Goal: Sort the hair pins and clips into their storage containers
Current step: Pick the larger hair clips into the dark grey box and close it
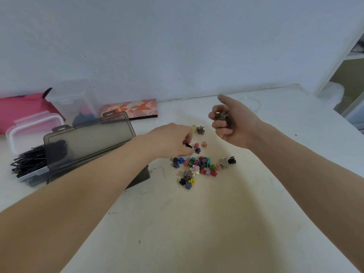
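Observation:
A heap of small flower-shaped hair clips (199, 167) in many colours lies on the white table (216, 223). My left hand (173, 140) reaches over from the left and pinches a small dark clip (188, 145) just above the heap. My right hand (232, 121) hovers palm-up beyond the heap, fingers curled around several brown clips (221, 116). A brown clip and a cream one (199, 129) lie between my hands. A smoky grey box (88, 142) stands with its lid raised at the left. A clear container (29, 170) full of black hair pins sits beside it.
A clear lidded tub with a pink tint (33, 129) and a tall clear box (74, 101) stand by the wall. A pink pouch (21, 107) and a floral orange case (134, 109) lie behind them. The table edge falls off at the right.

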{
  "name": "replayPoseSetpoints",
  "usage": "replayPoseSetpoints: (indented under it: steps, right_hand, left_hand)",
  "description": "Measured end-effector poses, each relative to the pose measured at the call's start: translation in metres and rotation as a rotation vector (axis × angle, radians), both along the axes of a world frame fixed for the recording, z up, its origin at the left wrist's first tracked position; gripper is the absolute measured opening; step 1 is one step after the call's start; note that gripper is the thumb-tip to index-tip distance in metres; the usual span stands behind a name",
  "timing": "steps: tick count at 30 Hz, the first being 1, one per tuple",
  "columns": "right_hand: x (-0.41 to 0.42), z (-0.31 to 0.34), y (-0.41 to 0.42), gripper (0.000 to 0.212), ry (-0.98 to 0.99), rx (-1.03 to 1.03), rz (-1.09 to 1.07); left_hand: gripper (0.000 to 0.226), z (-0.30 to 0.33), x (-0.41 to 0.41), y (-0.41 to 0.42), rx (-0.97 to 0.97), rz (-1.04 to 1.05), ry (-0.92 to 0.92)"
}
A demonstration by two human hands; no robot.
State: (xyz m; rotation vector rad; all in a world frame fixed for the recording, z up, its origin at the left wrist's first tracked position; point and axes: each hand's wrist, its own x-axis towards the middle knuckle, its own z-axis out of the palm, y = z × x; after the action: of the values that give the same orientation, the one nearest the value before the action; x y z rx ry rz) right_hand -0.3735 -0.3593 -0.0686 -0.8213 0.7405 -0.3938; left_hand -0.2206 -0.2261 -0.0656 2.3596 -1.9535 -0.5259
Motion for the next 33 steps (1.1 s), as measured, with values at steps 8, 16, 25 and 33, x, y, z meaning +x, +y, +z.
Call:
replayPoseSetpoints:
  steps: [8,16,25,33]
  right_hand:
    - [0.018,-0.011,0.004,0.026,0.792,-1.163,0.284]
    - [0.027,-0.026,0.005,0.018,0.996,-1.441,0.344]
    - [0.013,-0.01,-0.003,0.013,0.28,-0.341,0.102]
    - [-0.006,0.008,-0.014,0.028,-0.175,0.107,0.037]
  left_hand:
    - [0.016,-0.009,0.001,-0.008,-0.061,-0.053,-0.173]
    - [0.02,0.02,0.016,-0.017,-0.231,0.618,1.021]
    - [0.015,0.022,0.024,-0.02,-0.272,0.915,1.991]
    - [0.016,0.012,0.013,-0.036,-0.166,0.901,1.919]
